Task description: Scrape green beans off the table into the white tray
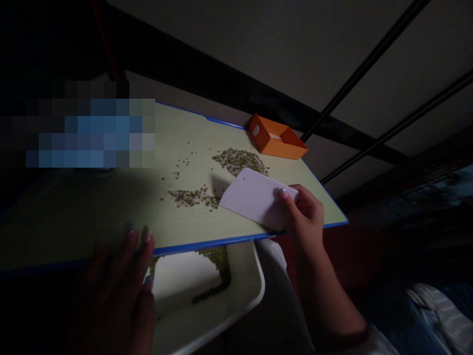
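Observation:
My right hand [305,212] grips a flat white scraper [254,195] by its right end, thumb on top. The scraper's rounded left corner is at the end of a strip of small green-brown grains [194,197] on the pale tabletop [185,224]. Behind its upper edge lies a larger heap of the same grains [240,160]; their exact kind I cannot make out. My left hand [125,281] is at the table's front edge, fingers stretched out and apart, holding nothing. Below the edge, a white tub [260,281] contains more grains, partly hidden by the table and my left hand.
An orange open box [283,140] stands at the table's back right corner. A blue rim [207,244] borders the table. A blurred blue patch [107,133] covers the back left. Striped cloth [441,308] lies at lower right. The surroundings are dim.

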Available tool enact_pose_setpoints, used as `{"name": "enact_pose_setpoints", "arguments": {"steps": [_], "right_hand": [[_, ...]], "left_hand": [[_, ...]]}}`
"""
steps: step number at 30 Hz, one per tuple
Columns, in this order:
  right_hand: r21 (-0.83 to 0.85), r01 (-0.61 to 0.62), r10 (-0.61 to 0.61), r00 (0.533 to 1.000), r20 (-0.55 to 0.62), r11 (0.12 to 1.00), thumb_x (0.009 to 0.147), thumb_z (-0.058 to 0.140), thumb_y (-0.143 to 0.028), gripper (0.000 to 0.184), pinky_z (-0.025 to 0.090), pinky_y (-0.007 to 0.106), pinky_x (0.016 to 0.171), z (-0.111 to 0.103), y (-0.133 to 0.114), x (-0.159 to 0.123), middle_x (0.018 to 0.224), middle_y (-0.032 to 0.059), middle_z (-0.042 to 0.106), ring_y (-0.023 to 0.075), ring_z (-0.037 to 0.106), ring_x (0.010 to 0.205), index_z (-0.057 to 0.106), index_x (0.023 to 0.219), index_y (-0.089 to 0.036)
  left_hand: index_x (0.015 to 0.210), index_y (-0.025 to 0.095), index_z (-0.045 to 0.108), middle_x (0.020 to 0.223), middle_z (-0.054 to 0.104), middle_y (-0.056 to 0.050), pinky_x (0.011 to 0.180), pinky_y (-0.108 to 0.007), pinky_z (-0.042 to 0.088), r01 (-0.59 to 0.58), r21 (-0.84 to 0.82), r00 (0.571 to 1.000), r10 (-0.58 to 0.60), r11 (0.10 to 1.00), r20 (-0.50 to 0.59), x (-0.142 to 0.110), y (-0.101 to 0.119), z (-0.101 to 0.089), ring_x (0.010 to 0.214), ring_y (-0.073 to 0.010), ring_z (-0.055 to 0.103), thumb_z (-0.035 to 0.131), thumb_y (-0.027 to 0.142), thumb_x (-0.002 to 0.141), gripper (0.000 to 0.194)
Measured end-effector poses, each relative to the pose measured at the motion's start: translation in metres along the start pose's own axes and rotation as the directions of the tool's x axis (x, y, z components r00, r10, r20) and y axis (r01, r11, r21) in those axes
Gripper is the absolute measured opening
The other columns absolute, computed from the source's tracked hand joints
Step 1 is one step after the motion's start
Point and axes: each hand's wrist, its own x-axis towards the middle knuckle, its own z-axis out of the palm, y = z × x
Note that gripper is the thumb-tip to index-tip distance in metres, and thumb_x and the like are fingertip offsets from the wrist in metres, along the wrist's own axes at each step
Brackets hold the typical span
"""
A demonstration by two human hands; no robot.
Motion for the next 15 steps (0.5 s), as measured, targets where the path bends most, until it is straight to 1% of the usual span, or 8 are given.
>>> {"name": "enact_pose_setpoints", "arguments": {"steps": [5, 6, 8, 11, 13, 15], "right_hand": [[0.007, -0.007, 0.007, 1.000, -0.012, 1.000, 0.079, 0.073, -0.047, 0.031, 0.023, 0.023, 0.047, 0.0012, 0.0005, 0.0000, 0.058, -0.0057, 0.047, 0.0098, 0.037, 0.052, 0.061, 0.070, -0.020], [0.014, -0.009, 0.009, 1.000, -0.017, 1.000, 0.080, 0.073, -0.047, 0.031, 0.023, 0.023, 0.046, 0.0010, 0.0008, 0.0001, 0.057, -0.0061, 0.046, 0.0096, 0.036, 0.052, 0.061, 0.070, -0.020], [0.032, -0.007, 0.007, 1.000, -0.012, 0.999, 0.080, 0.073, -0.045, 0.029, 0.022, 0.023, 0.046, 0.0007, 0.0015, -0.0002, 0.057, -0.0065, 0.045, 0.0091, 0.035, 0.051, 0.061, 0.069, -0.020], [0.048, -0.001, 0.000, 1.000, 0.020, 0.999, 0.082, 0.073, -0.042, 0.027, 0.023, 0.023, 0.047, 0.0013, 0.0024, -0.0014, 0.058, -0.0060, 0.047, 0.0089, 0.037, 0.052, 0.062, 0.070, -0.020], [0.034, 0.004, -0.005, 1.000, 0.028, 0.999, 0.082, 0.072, -0.042, 0.027, 0.024, 0.023, 0.047, 0.0024, 0.0029, -0.0020, 0.059, -0.0057, 0.048, 0.0091, 0.038, 0.053, 0.062, 0.070, -0.020], [0.014, 0.011, -0.011, 1.000, 0.013, 1.000, 0.082, 0.072, -0.042, 0.028, 0.024, 0.023, 0.047, 0.0031, 0.0033, -0.0018, 0.058, -0.0057, 0.048, 0.0094, 0.038, 0.053, 0.062, 0.069, -0.020]], "left_hand": [[0.151, 0.031, 0.024, 0.168, 0.019, 0.012, 0.133, -0.038, 0.011, 0.017, -0.023, 1.000, -0.017, 1.000, -0.006, -0.0019, -0.0010, 0.0001, 0.157, -0.0197, 0.014, 0.043, 0.018, 0.086, 0.069], [0.151, 0.031, 0.025, 0.168, 0.019, 0.012, 0.133, -0.038, 0.011, 0.013, -0.022, 1.000, -0.014, 1.000, -0.007, -0.0013, -0.0009, 0.0003, 0.157, -0.0195, 0.015, 0.043, 0.018, 0.086, 0.069], [0.152, 0.030, 0.024, 0.169, 0.017, 0.014, 0.132, -0.033, 0.009, -0.002, -0.012, 1.000, 0.002, 1.000, -0.006, 0.0005, -0.0001, 0.0003, 0.157, -0.0172, 0.013, 0.043, 0.017, 0.086, 0.069], [0.152, 0.028, 0.022, 0.169, 0.013, 0.015, 0.131, -0.027, 0.007, -0.031, 0.001, 0.999, 0.031, 1.000, -0.013, 0.0023, 0.0008, -0.0004, 0.157, -0.0143, 0.009, 0.043, 0.016, 0.086, 0.070], [0.152, 0.028, 0.022, 0.169, 0.012, 0.015, 0.131, -0.027, 0.006, -0.033, 0.008, 0.999, 0.033, 0.999, -0.008, 0.0019, 0.0005, -0.0005, 0.157, -0.0144, 0.007, 0.042, 0.016, 0.087, 0.070], [0.152, 0.028, 0.023, 0.169, 0.014, 0.014, 0.131, -0.030, 0.007, -0.017, 0.004, 1.000, 0.017, 1.000, 0.000, 0.0010, -0.0002, -0.0002, 0.157, -0.0158, 0.009, 0.042, 0.017, 0.087, 0.069]]}}
